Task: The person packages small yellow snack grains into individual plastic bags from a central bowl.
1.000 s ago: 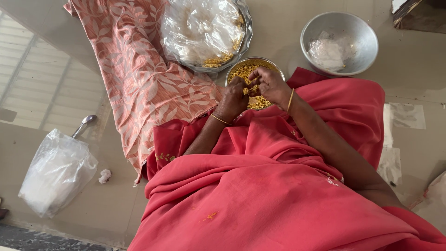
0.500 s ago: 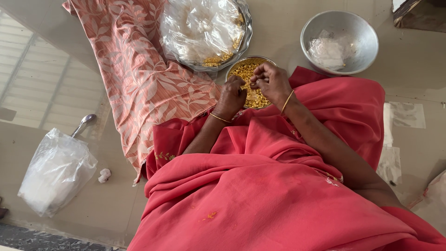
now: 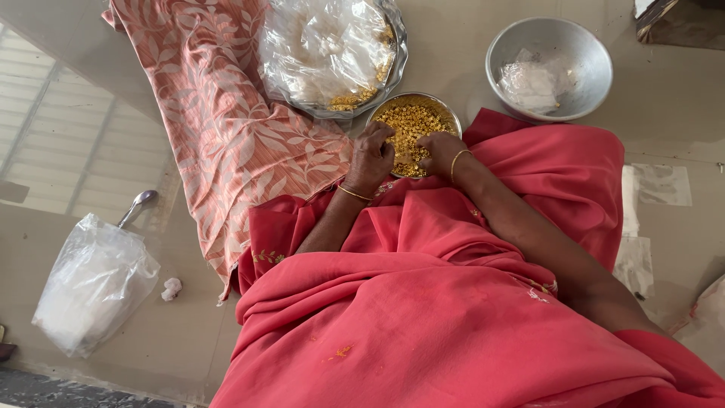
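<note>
A small metal bowl (image 3: 448, 115) full of yellow fried bits (image 3: 411, 121) sits on the floor in front of my lap. My left hand (image 3: 371, 155) rests at the bowl's near left rim, fingers curled into the yellow bits. My right hand (image 3: 438, 149) is at the near right rim, fingers bent down and pinching some of the same bits. Both wrists wear thin gold bangles. The two hands almost touch over the bowl's near edge.
A large steel plate (image 3: 396, 60) holding clear plastic bags lies behind the bowl. A steel bowl (image 3: 581, 60) with a plastic bag stands at the right. A peach leaf-print cloth (image 3: 226, 128) spreads left. A white filled bag (image 3: 91, 283) and spoon (image 3: 137, 205) lie at left. Small plastic pouches (image 3: 657, 185) lie right.
Both hands have come down from above the bowl's middle to its near edge. The right hand, raised half a second ago, now dips into the yellow bits.
</note>
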